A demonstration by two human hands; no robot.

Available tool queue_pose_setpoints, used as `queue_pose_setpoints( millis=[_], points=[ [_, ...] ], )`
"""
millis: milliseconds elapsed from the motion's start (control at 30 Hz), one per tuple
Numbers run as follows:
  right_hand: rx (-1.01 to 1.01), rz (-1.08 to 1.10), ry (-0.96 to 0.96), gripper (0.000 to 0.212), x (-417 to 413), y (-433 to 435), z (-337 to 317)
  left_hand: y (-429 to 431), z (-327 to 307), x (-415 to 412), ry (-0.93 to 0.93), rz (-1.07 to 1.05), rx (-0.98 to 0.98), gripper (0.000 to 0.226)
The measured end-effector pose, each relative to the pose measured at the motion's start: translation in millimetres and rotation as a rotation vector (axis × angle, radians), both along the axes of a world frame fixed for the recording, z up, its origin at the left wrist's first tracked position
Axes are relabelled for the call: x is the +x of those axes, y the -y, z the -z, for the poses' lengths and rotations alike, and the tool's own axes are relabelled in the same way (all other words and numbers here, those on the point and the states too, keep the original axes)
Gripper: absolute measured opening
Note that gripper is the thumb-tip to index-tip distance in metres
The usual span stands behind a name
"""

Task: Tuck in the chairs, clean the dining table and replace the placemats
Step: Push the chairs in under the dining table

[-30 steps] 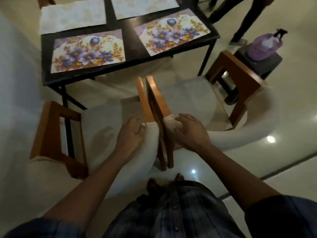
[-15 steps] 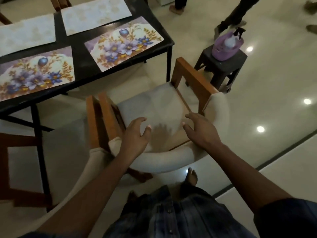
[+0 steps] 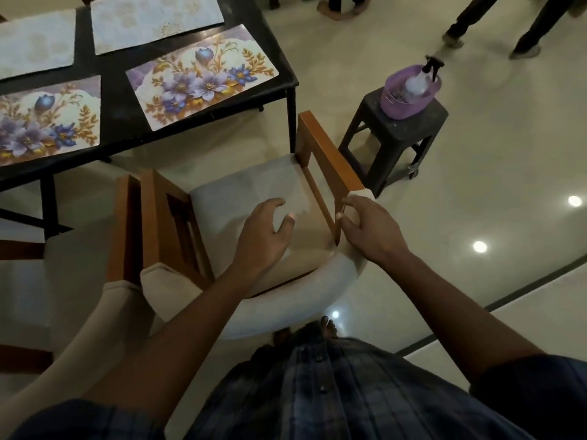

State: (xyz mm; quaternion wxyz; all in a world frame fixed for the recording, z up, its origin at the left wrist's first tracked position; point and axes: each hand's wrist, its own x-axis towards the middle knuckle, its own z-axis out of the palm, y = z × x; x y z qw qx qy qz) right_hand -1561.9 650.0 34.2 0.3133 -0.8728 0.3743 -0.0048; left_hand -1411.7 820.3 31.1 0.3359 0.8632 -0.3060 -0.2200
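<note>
Compared with half a second back, my right hand (image 3: pixel 368 230) has shifted outward from the curved padded back onto the chair (image 3: pixel 254 192) corner, and its fingers now curl around the padded end where the right wooden armrest (image 3: pixel 327 154) meets the back, closed on it. My left hand (image 3: pixel 263 233) has drifted inward over the seat cushion with fingers spread wide, holding nothing; I cannot tell whether it touches the cushion. The chair sits directly ahead of both hands, pulled out from the black dining table (image 3: pixel 117 100), which lies beyond my left hand with floral placemats (image 3: pixel 200 81) on it. A second chair (image 3: pixel 127 223) stands just left of my left hand. Beyond my right hand, a dark stool (image 3: pixel 397 134) carries a purple basket (image 3: pixel 409 93) holding a spray bottle (image 3: pixel 419 81).
</note>
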Motion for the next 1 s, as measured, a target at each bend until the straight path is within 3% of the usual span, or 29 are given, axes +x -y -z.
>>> queue_pose_setpoints(
  millis=[367, 633, 1000],
  points=[
    [0.045, -0.036, 0.076, 0.051, -20.6, 136.6, 18.0, 141.0, -5.3, -27.2, 0.021, -0.037, 0.036, 0.042],
    [0.074, -0.205, 0.047, 0.051, -32.1, 281.9, 9.9, 264.3, -17.9, -64.7, -0.138, -0.233, 0.006, 0.051],
    [0.059, -0.387, 0.046, 0.049, 21.3, 377.0, -5.4, 336.3, -21.9, -49.5, -0.093, -0.404, -0.036, 0.047]
  ],
)
